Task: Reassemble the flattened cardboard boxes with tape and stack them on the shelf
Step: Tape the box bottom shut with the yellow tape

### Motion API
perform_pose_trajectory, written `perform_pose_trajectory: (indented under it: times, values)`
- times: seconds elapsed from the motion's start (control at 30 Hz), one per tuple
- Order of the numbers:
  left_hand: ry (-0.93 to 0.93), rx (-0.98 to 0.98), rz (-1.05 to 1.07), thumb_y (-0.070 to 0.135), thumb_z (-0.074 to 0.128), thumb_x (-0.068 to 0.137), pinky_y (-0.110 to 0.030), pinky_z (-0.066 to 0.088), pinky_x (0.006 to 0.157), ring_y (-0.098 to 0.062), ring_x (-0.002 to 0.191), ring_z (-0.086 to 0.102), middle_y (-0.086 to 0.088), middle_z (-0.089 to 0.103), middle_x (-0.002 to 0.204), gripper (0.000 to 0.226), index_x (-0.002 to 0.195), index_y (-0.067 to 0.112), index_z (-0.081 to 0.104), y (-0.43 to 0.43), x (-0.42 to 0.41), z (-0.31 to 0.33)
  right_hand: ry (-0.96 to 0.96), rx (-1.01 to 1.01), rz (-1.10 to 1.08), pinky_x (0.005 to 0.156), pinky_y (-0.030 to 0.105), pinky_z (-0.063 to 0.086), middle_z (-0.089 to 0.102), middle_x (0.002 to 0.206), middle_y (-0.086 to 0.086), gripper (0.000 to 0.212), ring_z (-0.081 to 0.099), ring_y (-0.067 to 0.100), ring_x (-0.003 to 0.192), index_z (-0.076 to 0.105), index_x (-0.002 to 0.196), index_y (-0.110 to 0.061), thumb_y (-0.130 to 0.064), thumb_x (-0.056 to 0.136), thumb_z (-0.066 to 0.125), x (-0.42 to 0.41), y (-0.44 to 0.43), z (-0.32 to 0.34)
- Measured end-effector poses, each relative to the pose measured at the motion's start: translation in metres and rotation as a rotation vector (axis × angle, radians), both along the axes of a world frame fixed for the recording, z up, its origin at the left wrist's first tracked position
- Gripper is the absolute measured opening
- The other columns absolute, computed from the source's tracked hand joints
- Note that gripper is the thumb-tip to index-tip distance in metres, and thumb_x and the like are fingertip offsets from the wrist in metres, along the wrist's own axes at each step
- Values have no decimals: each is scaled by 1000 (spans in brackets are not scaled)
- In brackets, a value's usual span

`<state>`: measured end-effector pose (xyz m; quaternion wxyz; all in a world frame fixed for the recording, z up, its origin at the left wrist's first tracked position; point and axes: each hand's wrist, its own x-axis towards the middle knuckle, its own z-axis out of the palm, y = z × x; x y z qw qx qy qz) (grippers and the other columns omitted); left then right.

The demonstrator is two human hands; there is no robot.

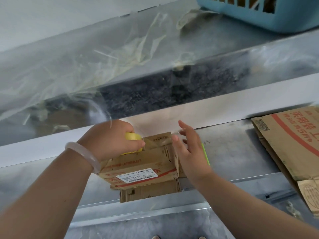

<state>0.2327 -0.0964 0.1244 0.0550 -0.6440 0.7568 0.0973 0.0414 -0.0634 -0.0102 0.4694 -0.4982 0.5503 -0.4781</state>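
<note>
A small brown cardboard box (143, 163) with a white label and red stripe sits on the metal shelf (233, 152). My left hand (110, 138) grips a yellow tape roll (131, 136) at the box's far left top, with clear tape running onto the box. My right hand (188, 147) is at the box's right side, fingers spread and straight, against the raised flap edge. A flattened cardboard box (290, 149) with red print lies on the shelf to the right.
A blue plastic basket (259, 14) stands on the upper shelf at the top right. Crumpled clear plastic film (86, 66) lies across the upper shelf. A green object (206, 156) shows behind my right hand. More flattened cardboard (148, 192) lies under the box.
</note>
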Motion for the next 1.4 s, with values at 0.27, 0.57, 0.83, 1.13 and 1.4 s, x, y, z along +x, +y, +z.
perform_pose_trajectory:
  times: [0.27,0.57,0.83,1.13,1.4]
  values:
    - [-27,63,-5,75,52,72,-27,47,63,-5,75,58,16,60,83,40,83,37,55,-3,5,-2,-447,245,-87,84,47,58,72,92,9,23,69,25,82,65,105,-12,-32,93,62,-20,-6,16]
    - [-18,118,10,81,48,66,-30,51,70,-5,77,59,17,60,85,42,80,41,50,-4,6,0,-284,306,-84,73,44,60,65,80,13,12,63,21,64,64,98,-6,0,92,55,-50,-19,38]
    - [-36,53,-9,72,55,74,-27,46,61,-5,72,58,14,61,77,35,73,37,53,1,-1,4,776,-121,448,113,35,30,41,145,-14,45,33,9,136,50,137,-41,-54,94,47,-9,-29,69]
    - [-33,26,-36,65,58,78,-27,47,63,-8,73,57,10,60,79,34,80,31,59,5,-1,6,668,-158,377,76,20,47,64,87,-16,15,58,0,85,67,77,-31,-44,80,75,-4,-40,82]
    - [-34,20,-47,65,58,79,-28,48,65,-6,74,55,12,58,81,33,83,32,59,6,0,9,-21,319,281,71,29,59,70,79,5,13,63,10,70,70,87,-9,-22,86,73,-23,-36,78]
